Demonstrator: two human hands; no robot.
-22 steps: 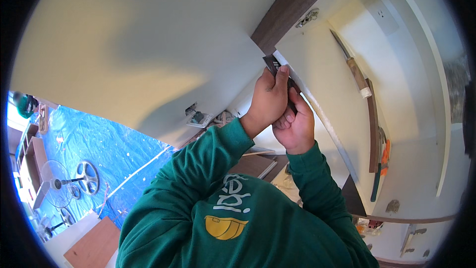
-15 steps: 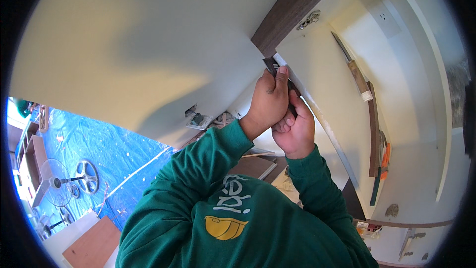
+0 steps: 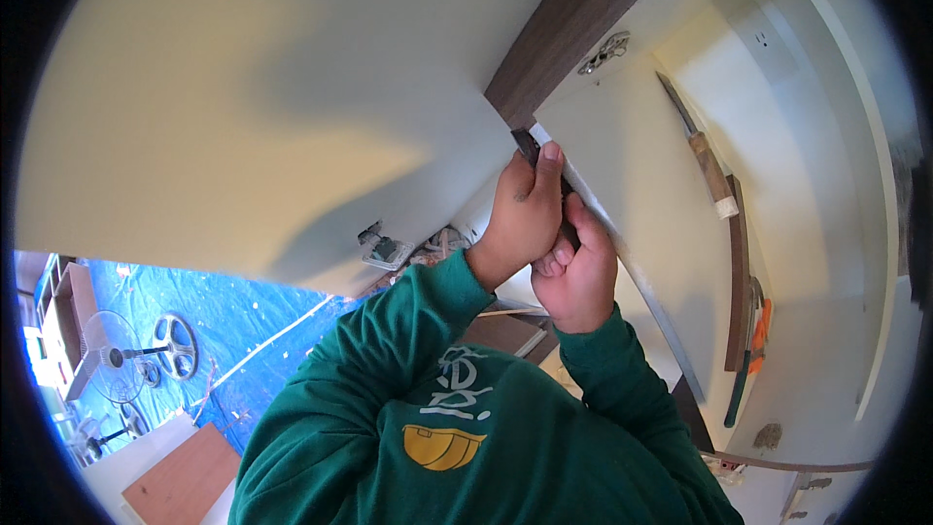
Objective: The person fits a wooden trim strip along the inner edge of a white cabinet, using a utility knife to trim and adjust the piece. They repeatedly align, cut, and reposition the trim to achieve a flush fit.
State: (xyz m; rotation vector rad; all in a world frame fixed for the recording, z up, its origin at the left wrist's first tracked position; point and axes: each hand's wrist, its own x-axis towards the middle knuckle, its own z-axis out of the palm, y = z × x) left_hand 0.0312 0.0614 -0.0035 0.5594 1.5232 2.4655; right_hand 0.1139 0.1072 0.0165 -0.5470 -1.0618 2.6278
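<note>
My left hand (image 3: 526,214) and my right hand (image 3: 581,277) are both closed around a dark, narrow hand tool (image 3: 528,146), the left above the right. My left thumb lies along the tool. Most of it is hidden by my fingers, so its exact kind does not show. Its upper end sits beside the whitish front edge of a cabinet panel (image 3: 632,262), just under the lower end of a dark brown wood strip (image 3: 583,24). I cannot tell whether the tool touches the edge.
Inside the cabinet at right lie a long-bladed tool with a wooden handle (image 3: 712,170), a brown strip (image 3: 735,272) and a green-and-orange tool (image 3: 745,369). A large pale panel (image 3: 243,117) fills the upper left. Blue sheeting (image 3: 253,331) and a fan (image 3: 115,355) are lower left.
The view has shifted slightly, so the strip and cabinet appear a little lower. Both hands keep their grip on the dark tool, close to the same place on the panel edge.
</note>
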